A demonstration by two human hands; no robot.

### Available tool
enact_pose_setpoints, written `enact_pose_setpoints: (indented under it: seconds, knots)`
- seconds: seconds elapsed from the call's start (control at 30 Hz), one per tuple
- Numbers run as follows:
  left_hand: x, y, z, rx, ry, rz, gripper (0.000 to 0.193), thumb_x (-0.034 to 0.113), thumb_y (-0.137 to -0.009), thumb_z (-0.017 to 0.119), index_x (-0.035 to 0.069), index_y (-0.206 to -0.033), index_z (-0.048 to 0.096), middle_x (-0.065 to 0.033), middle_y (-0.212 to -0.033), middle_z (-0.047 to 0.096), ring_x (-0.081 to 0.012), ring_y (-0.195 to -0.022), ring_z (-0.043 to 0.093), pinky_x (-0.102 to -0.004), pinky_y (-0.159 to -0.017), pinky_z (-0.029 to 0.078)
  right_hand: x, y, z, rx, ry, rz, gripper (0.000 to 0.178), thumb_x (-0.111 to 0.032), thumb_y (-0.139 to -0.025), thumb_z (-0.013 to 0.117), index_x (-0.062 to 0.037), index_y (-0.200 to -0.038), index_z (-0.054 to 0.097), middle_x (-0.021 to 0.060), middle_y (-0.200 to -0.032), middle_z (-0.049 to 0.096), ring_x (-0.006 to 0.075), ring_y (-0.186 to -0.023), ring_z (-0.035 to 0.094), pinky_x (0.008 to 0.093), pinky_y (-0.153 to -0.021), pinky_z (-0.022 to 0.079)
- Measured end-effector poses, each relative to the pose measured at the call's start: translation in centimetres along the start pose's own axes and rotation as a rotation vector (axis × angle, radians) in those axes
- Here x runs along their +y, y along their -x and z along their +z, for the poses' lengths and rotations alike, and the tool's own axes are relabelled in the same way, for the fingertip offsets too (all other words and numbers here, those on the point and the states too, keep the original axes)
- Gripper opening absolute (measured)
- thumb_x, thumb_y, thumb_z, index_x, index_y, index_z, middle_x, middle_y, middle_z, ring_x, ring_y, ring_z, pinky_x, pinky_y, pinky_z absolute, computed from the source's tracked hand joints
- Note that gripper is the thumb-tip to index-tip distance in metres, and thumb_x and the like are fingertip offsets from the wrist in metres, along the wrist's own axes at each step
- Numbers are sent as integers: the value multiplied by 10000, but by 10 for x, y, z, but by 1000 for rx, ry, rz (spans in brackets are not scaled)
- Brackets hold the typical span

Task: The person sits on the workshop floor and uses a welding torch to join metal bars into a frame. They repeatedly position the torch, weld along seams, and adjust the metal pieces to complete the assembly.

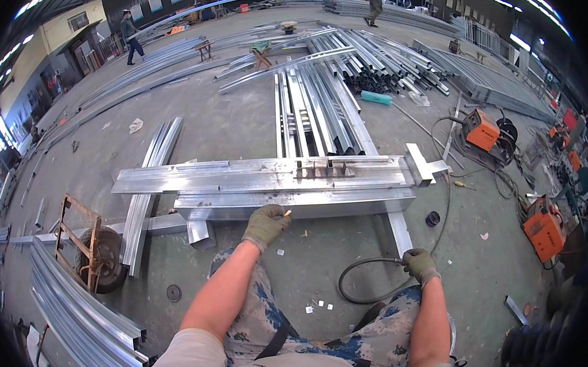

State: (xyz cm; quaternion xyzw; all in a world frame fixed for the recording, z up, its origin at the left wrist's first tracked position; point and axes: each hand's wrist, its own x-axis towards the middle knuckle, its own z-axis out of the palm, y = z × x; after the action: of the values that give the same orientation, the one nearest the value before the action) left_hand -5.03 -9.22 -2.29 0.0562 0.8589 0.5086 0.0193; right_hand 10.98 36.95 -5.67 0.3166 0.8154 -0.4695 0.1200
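My left hand point(266, 228), in an olive work glove, is closed with a short pale stick with a yellow end point(287, 213), like a cigarette, between its fingers. It is just before the near side of a long silver metal box beam point(350, 203). Down at the right, my gloved right hand point(420, 265) is closed around a thick black cable point(364, 263), which loops leftward beside my knee. Whatever tool that cable ends in is hidden by the glove. Flat metal profiles point(239, 174) lie along the beam, with several short metal pieces point(320, 170) on top.
Orange welding machines point(480, 129) stand at the right with trailing cables. Steel tubes point(85, 321) lie at the lower left near a wheeled cart point(94, 255). Long profiles point(302, 108) stretch beyond the beam. Two people walk in the background. White scraps point(319, 304) dot the floor.
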Motion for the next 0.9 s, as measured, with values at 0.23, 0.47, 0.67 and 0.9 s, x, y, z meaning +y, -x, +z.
enact_pose_setpoints:
  seconds: [0.23, 0.47, 0.67, 0.9]
  knots:
    - [4, 1, -1, -51, 83, -26, 283, 201, -877, 835, 36, -1099, 775, -40, -959, 767, -109, -849, 659, -309, -780, 549, 2, 0, -1, 5, -12, 19, 294, -233, -916, 652, -18, -1095, 743, 86, -911, 768, 167, -721, 718, 319, -602, 541]
    - [3, 1, -4, -55, 68, -74, 317, 246, -854, 818, 45, -1097, 783, -119, -997, 794, -184, -912, 735, -340, -841, 574, -4, 6, 1, 5, -2, 19, 297, -231, -915, 647, -20, -1101, 744, 86, -913, 769, 171, -725, 724, 320, -608, 547]
    - [12, 4, -2, -41, 25, -19, 267, 224, -896, 820, 46, -1091, 780, -42, -956, 766, -124, -873, 668, -312, -817, 548, 0, 2, 0, 6, -2, 23, 305, -246, -924, 646, -24, -1110, 742, 78, -916, 766, 174, -721, 721, 324, -611, 545]
    - [7, 3, -2, -23, -9, 41, 281, 238, -888, 808, 36, -1083, 786, -87, -997, 780, -155, -926, 698, -322, -864, 549, -4, 5, 1, -4, 26, 15, 325, -267, -925, 643, -29, -1121, 746, 76, -940, 769, 175, -766, 725, 333, -653, 549]
